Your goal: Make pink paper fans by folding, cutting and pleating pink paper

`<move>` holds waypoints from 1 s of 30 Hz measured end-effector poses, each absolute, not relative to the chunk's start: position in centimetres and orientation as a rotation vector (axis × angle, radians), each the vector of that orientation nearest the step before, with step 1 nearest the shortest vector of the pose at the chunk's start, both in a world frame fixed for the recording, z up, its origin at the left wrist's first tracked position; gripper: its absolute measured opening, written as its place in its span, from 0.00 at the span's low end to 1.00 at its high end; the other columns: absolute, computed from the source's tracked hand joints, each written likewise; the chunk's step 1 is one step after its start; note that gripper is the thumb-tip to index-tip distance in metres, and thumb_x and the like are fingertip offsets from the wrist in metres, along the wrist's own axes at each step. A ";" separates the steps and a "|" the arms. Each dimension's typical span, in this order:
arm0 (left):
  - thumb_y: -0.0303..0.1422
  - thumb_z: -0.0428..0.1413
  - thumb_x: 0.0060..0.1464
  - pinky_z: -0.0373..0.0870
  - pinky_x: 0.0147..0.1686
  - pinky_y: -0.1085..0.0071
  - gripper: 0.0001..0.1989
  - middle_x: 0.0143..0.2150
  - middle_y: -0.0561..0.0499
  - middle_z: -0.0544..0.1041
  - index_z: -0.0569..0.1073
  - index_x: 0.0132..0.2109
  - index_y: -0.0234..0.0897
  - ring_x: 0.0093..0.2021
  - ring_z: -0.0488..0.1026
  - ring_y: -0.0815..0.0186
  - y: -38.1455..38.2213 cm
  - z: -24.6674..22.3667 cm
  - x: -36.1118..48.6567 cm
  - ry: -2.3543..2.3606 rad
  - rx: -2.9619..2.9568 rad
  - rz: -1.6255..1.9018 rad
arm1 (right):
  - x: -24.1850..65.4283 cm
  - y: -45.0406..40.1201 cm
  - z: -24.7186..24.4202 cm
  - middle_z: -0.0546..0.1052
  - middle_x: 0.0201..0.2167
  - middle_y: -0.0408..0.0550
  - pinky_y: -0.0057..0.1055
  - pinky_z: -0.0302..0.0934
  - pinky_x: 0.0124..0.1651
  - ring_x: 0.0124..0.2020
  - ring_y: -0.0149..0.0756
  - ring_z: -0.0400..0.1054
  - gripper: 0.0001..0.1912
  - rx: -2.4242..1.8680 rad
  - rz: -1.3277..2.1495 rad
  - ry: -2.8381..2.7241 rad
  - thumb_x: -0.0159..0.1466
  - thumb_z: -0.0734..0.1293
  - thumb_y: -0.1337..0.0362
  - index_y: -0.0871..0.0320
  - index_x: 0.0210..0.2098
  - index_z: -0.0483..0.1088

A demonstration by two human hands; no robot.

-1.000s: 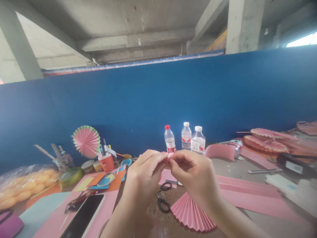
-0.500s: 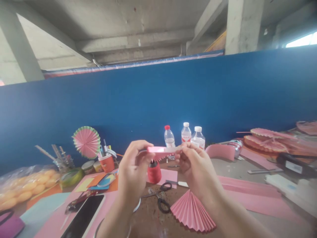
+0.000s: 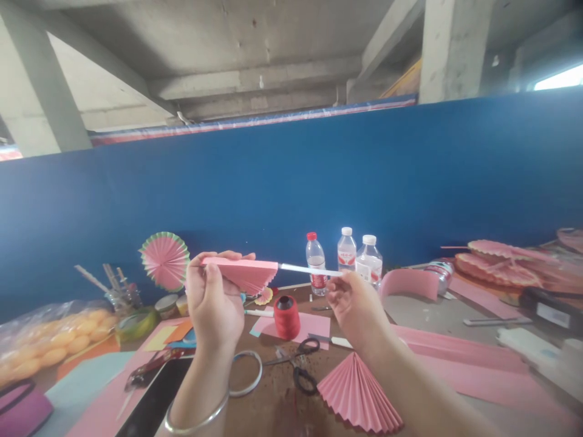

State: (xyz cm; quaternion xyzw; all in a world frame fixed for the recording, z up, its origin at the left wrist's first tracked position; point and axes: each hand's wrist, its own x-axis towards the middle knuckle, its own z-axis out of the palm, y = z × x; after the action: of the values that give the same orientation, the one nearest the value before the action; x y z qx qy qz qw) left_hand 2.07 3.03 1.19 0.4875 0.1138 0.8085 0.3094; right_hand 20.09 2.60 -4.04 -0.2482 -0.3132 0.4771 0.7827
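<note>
The left hand [image 3: 214,312] holds a pink pleated-paper fan [image 3: 249,278] between thumb and fingers, and the right hand [image 3: 357,303] pinches the far end of a narrow white strip [image 3: 310,269] stretched from the fan's edge. Below and between the hands, a red thread spool [image 3: 286,323] stands on the counter [image 3: 273,416] near black-handled scissors [image 3: 304,381], while a second pleated fan [image 3: 357,397] lies spread below the right hand. Beyond them stand three plastic bottles [image 3: 315,258].

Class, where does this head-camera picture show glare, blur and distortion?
Head view: bright opening, upper right, blown out by glare; pink sheet, lower right, smeared and stretched toward the edge; bottle labels too soft to read; pleated pink paper in the left hand clearer.
</note>
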 end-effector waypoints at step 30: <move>0.29 0.58 0.51 0.72 0.26 0.73 0.07 0.31 0.51 0.74 0.67 0.37 0.35 0.27 0.74 0.67 1.1 0.5 5.5 0.509 0.925 1.372 | 21.9 -0.2 -2.1 0.74 0.33 0.43 0.31 0.64 0.40 0.36 0.32 0.68 0.06 -0.376 0.798 -1.529 0.58 0.69 0.68 0.52 0.35 0.75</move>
State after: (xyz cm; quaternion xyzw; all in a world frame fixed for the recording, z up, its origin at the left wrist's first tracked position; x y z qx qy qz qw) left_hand 5.45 1.12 0.54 0.4069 0.2240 0.6036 0.6480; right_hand 21.92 -0.20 -2.06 -0.1645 -0.6690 0.3492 0.6351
